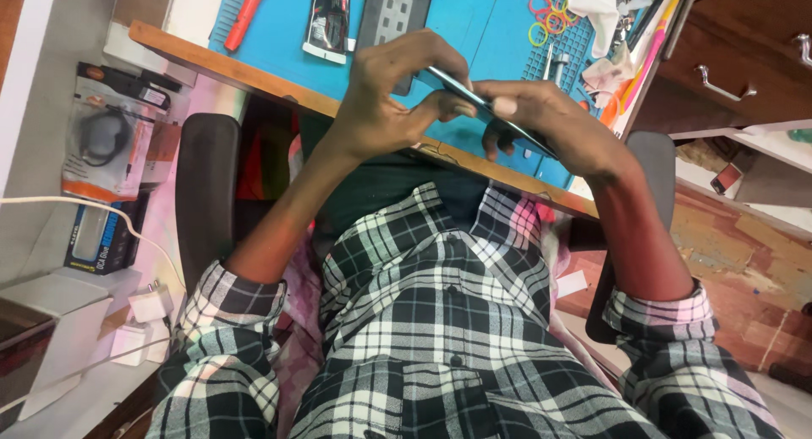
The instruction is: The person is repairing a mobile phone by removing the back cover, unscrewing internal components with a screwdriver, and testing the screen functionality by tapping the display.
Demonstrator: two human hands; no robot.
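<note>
Smartphone (486, 113), thin and dark, is held edge-on above the near edge of the blue work mat (474, 33), pinched between both hands. At its nine o'clock the left hand (389, 92) curls over it, fingers closed on the upper end with thumb and forefinger pressed to the edge. At its three o'clock the right hand (550, 126) grips the lower end, fingers wrapped underneath, thumb flat along the top. Toward twelve o'clock lie a dark tube (328, 20), a red-handled tool (245, 14) and coloured rubber bands (548, 12) (loosely scattered). Around six o'clock is the person's checked shirt (440, 321); at nine o'clock, boxed goods (106, 143) lie on a white shelf.
</note>
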